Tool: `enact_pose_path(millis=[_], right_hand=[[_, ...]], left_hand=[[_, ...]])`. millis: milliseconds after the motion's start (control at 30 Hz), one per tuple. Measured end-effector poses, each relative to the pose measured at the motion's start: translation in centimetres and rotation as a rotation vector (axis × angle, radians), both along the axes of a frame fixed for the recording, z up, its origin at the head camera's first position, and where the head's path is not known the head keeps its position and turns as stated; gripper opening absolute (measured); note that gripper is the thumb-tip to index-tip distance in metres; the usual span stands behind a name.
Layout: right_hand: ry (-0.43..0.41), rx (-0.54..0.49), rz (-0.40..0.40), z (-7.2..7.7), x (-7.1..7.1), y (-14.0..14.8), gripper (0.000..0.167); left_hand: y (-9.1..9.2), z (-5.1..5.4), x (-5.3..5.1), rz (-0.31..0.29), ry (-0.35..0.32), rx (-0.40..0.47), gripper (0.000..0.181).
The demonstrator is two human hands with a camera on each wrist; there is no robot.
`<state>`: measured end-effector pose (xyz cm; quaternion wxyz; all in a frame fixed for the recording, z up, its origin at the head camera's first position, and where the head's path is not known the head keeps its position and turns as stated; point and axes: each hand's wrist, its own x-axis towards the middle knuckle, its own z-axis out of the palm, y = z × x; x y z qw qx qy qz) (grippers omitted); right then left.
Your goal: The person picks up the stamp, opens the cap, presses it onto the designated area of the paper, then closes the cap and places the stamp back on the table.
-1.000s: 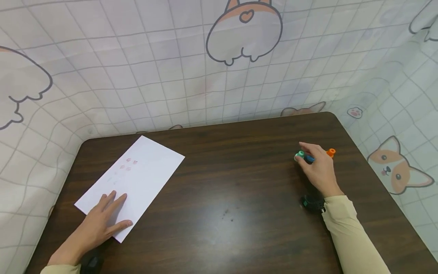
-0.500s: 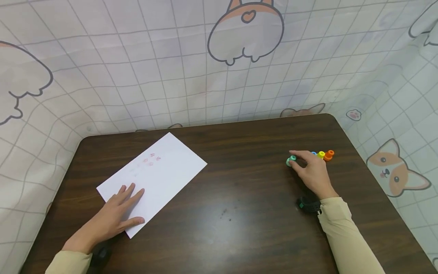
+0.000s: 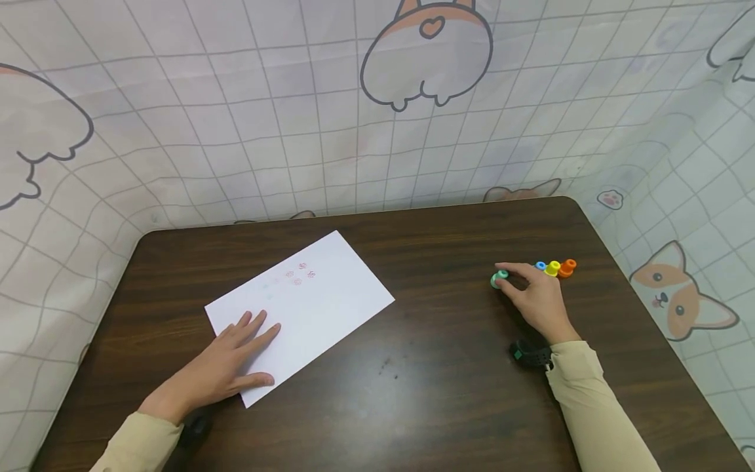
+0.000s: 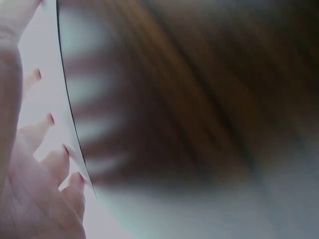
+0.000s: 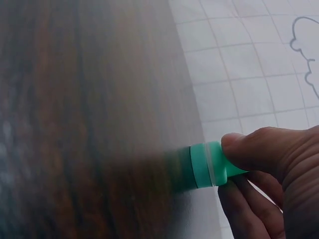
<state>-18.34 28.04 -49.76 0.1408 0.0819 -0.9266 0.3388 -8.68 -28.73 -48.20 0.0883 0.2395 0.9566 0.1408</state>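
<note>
My left hand (image 3: 218, 367) lies with fingers spread on a white sheet of paper (image 3: 336, 305), pressing its near left part. Several small reddish prints and some fainter marks show on the sheet. In the left wrist view, the fingertips (image 4: 66, 149) rest on the paper near its edge. Thumb and fingers of my right hand (image 3: 539, 305) pinch a green stamp (image 3: 498, 280) at the right of the table. The right wrist view shows the stamp's wide end (image 5: 201, 166) toward the tabletop; whether it touches is hard to tell.
Beyond my right hand stand a blue stamp (image 3: 540, 265), a yellow stamp (image 3: 552, 268) and an orange stamp (image 3: 567, 268) in a row. The dark wooden table (image 3: 383, 406) meets a patterned cloth wall (image 3: 307, 157) at its back edge.
My left hand has slid the paper to the right, and the sheet has turned clockwise. My right hand has moved slightly left and nearer with the green stamp, uncovering the blue and yellow stamps.
</note>
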Motion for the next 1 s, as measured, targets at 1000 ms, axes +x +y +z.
enact_pose_path(millis=[1000], right_hand=[[-0.034,-0.108,0.036,-0.6,0.3,-1.5,0.035]], left_hand=[[6.8,0.5,-0.3,-0.366,0.106,-0.159,0.078]])
